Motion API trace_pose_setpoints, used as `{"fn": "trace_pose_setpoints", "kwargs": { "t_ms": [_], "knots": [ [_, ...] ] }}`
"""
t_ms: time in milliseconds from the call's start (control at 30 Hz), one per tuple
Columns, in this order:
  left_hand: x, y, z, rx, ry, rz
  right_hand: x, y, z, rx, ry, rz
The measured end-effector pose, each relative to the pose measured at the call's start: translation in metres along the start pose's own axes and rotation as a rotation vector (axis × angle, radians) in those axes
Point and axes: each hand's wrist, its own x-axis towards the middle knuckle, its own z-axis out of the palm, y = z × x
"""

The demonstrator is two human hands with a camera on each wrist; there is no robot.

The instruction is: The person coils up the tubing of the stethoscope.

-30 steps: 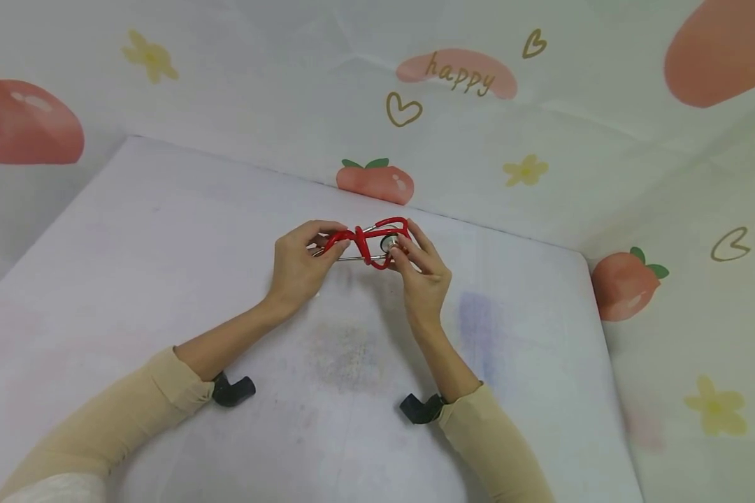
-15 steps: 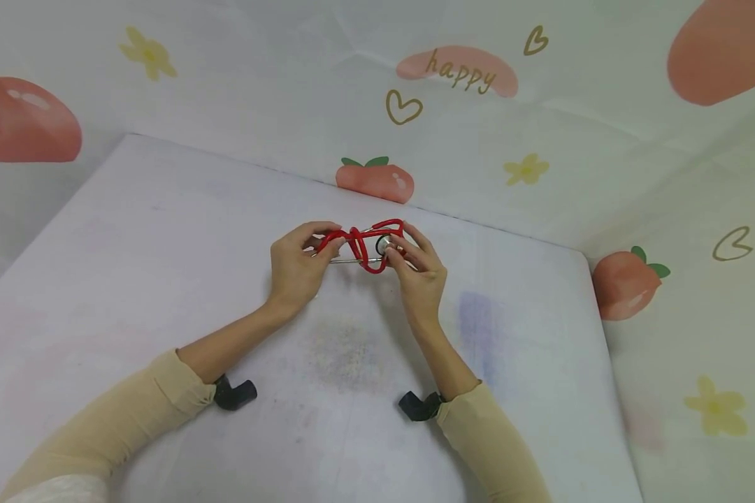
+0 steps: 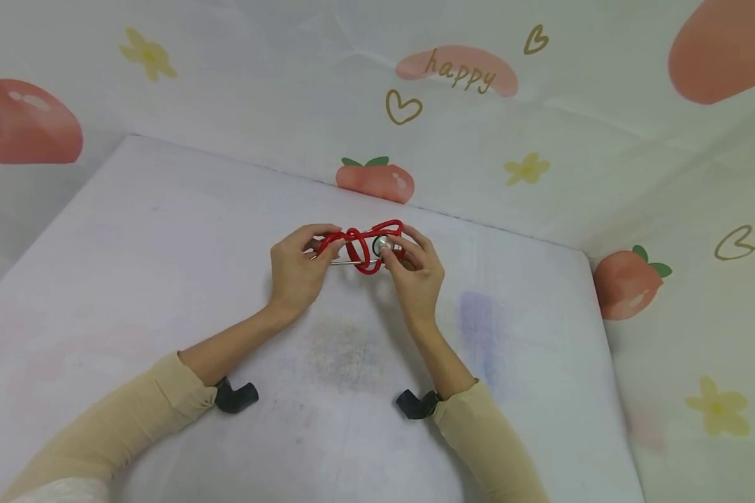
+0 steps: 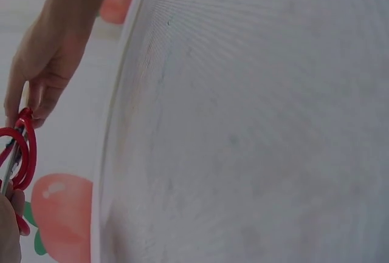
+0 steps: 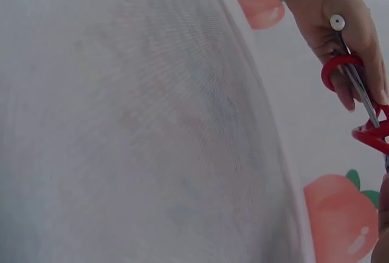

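A stethoscope with red tubing (image 3: 366, 269) is held up between both hands, its tube looped and wound about the metal ear tubes. My left hand (image 3: 297, 269) pinches the bundle at its left end. On the right, my right hand (image 3: 420, 279) grips the other end, with its thumb and fingers at the round silver chestpiece (image 3: 384, 244). In the right wrist view, a white eartip (image 5: 338, 22) and metal ear tubes (image 5: 358, 84) stick out by the left hand. The left wrist view catches only part of the red loops (image 4: 30, 147) at its edge.
A pale, stained table top (image 3: 346, 447) lies beneath the hands. Behind and to the right rises a backdrop (image 3: 277, 84) printed with peaches, flowers and hearts. Black bent wrist pieces (image 3: 238, 396) extend from both sleeves.
Both hands and the stethoscope have shifted slightly left. The red loop in the middle looks wider, and the chestpiece has moved a little left with the right hand.
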Motion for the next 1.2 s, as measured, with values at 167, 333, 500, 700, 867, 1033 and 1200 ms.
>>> {"fn": "trace_pose_setpoints", "kwargs": {
  "t_ms": [167,333,500,700,867,1033,1200],
  "knots": [
    [0.0002,0.0009,0.0012,-0.016,0.004,-0.007,-0.0010,-0.0016,0.0007,-0.056,0.011,-0.051],
    [-0.0004,-0.0003,0.0013,-0.053,0.000,-0.049,-0.0026,-0.0050,0.0037,-0.106,0.026,-0.104],
    [0.0000,-0.0028,0.0008,-0.106,-0.011,-0.111,-0.0038,-0.0042,0.0047,-0.117,0.025,-0.105],
    [0.0010,-0.0061,0.0003,-0.117,-0.017,-0.167,-0.0048,-0.0010,0.0048,-0.095,0.006,-0.104],
    [0.0014,-0.0062,0.0013,-0.066,-0.018,-0.141,-0.0047,0.0004,0.0043,-0.116,0.001,-0.113],
    [0.0020,-0.0025,0.0030,-0.003,-0.017,-0.074,-0.0036,0.0009,0.0044,-0.132,0.029,-0.079],
    [0.0017,-0.0002,0.0046,0.047,-0.008,-0.010,-0.0034,0.0009,0.0057,-0.125,0.075,-0.080]
  ]
}}
